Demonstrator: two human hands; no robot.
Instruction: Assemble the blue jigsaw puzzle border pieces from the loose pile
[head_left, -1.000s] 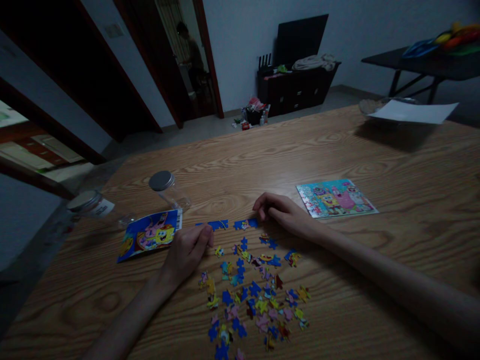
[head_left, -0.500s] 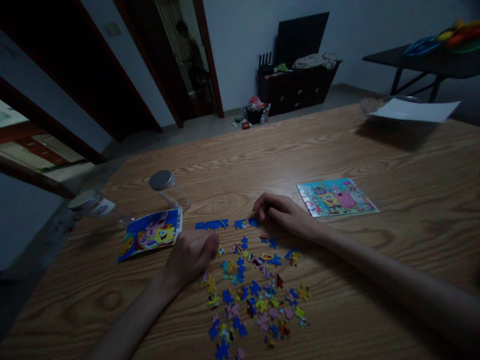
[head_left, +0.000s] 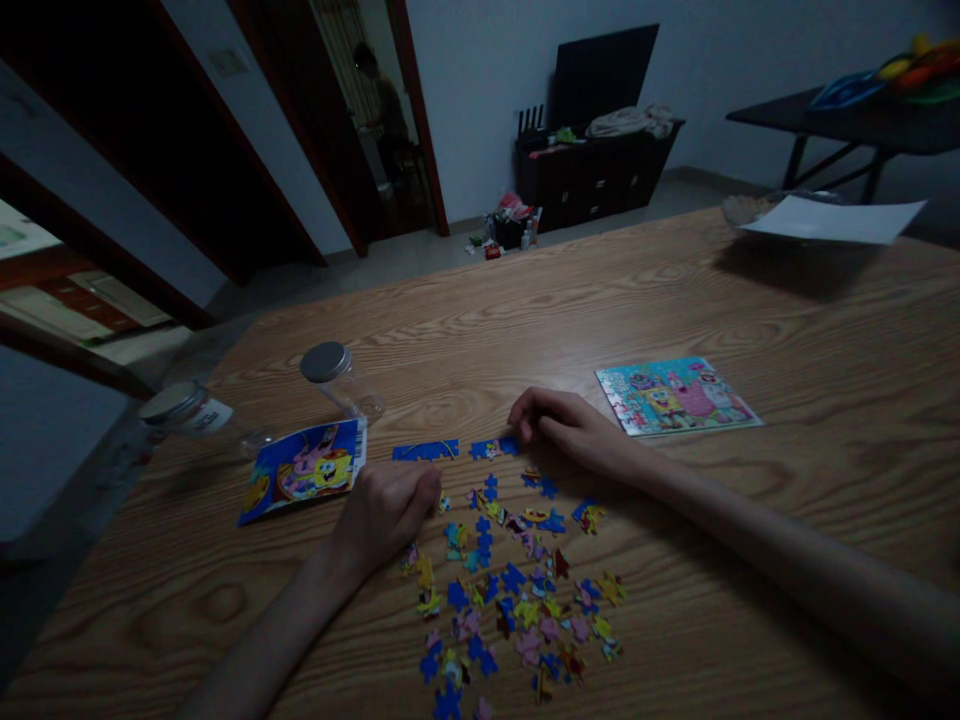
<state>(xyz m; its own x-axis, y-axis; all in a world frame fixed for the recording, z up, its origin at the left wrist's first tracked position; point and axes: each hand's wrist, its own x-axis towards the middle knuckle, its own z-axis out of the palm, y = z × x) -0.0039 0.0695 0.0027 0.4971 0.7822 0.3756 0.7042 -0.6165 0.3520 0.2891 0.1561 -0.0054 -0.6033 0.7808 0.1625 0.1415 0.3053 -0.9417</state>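
Observation:
Closed in a loose fist, my left hand [head_left: 386, 508] rests on the table beside the loose jigsaw pieces [head_left: 527, 610]; anything inside it is hidden. My right hand [head_left: 559, 425] lies on its side with fingers curled in, at the right end of a short joined strip of puzzle pieces [head_left: 491, 449]. Whether the fingertips hold a piece cannot be made out. Another joined blue strip [head_left: 425, 451] lies to the left, just above my left hand. The loose pieces, mostly blue, yellow and pink, spread between my forearms toward the near edge.
Left of my hand lies a blue cartoon picture packet [head_left: 307, 468], with two clear lidded jars [head_left: 341, 380] behind it. A turquoise picture card [head_left: 679, 396] lies beyond my right forearm. White paper [head_left: 832, 220] covers a glass bowl at far right. A person [head_left: 386, 100] sits beyond the doorway.
Neither hand has visibly moved over the table, and the pieces lie as before. The whole view has shifted very slightly.

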